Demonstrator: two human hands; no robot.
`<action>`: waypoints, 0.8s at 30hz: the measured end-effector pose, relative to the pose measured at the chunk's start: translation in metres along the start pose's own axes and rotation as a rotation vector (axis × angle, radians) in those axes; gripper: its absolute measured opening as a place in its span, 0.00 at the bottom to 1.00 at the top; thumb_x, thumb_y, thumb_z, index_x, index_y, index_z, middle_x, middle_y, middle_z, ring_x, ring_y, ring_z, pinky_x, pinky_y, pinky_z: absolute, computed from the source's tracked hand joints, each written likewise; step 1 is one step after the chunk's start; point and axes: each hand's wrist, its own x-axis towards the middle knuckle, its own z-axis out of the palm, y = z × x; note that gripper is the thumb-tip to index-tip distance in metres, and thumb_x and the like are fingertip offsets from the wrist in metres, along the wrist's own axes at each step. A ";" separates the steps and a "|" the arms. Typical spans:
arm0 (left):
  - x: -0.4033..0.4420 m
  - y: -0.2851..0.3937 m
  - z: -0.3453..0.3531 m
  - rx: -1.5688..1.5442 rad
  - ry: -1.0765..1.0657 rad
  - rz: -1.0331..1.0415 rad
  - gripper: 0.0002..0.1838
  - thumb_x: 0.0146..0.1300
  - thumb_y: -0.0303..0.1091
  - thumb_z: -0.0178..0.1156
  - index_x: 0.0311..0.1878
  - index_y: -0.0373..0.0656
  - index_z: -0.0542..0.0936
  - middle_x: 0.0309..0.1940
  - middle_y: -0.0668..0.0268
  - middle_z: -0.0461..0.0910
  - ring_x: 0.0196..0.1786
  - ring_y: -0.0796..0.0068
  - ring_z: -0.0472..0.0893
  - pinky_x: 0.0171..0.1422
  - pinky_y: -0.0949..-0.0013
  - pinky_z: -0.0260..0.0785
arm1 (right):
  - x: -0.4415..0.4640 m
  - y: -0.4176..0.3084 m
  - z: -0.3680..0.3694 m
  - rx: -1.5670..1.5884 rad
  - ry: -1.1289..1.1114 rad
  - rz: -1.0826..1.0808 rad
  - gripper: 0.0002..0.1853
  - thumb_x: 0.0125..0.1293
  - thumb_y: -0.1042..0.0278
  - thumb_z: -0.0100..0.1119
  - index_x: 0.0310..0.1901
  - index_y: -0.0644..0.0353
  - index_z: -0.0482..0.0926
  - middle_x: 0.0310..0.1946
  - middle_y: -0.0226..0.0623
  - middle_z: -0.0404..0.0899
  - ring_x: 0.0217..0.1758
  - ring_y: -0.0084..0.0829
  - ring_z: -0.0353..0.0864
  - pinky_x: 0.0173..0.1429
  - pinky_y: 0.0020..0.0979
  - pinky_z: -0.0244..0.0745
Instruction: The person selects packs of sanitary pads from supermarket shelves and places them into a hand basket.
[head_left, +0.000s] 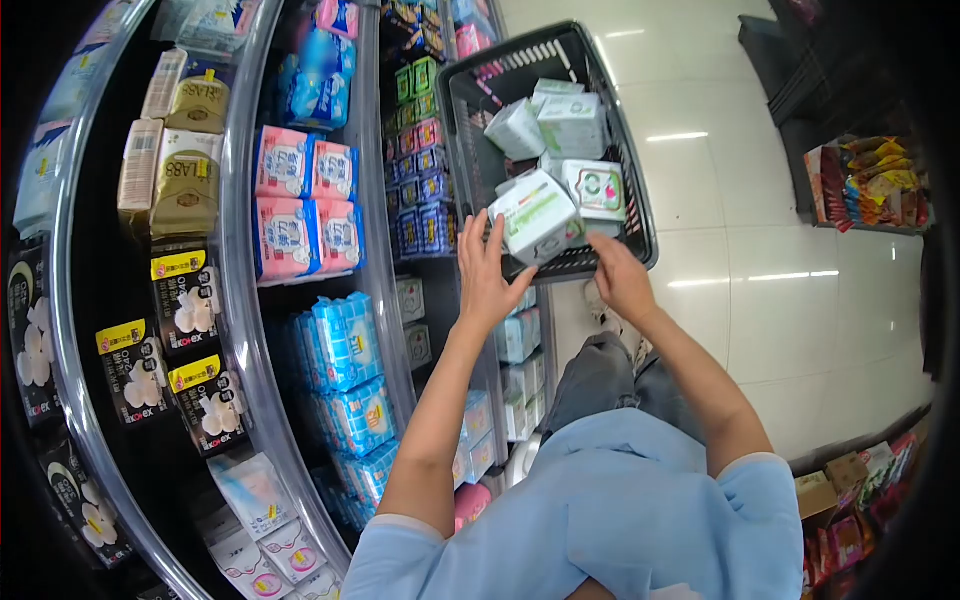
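Observation:
A white-and-green sanitary pad pack (540, 218) sits tilted at the near end of a black plastic basket (648, 215). My left hand (487, 275) grips the pack's left side, fingers along its edge and thumb at its near corner. On the opposite side, my right hand (622, 278) has its fingers curled in at the pack's right corner, over the basket's near rim; its fingertips are partly hidden. Beneath and beyond lie several similar packs, including one with a round green emblem (597, 190) and another standing farther back (573, 125).
Shelves on the left hold pink pad packs (288, 238), blue checked packs (350, 345), black boxes (187, 300) and gold packs (187, 182). Shiny floor tiles (690, 350) run along the right. A snack display (868, 182) stands at the far right, with more goods at lower right.

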 end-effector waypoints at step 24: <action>-0.096 -0.232 0.025 0.420 0.775 -1.611 0.41 0.54 0.59 0.53 0.58 0.28 0.65 0.57 0.40 0.65 0.57 0.47 0.69 0.60 0.55 0.61 | 0.007 0.002 0.011 -0.197 -0.127 -0.077 0.30 0.37 0.83 0.55 0.50 0.61 0.73 0.49 0.40 0.75 0.44 0.37 0.77 0.46 0.33 0.71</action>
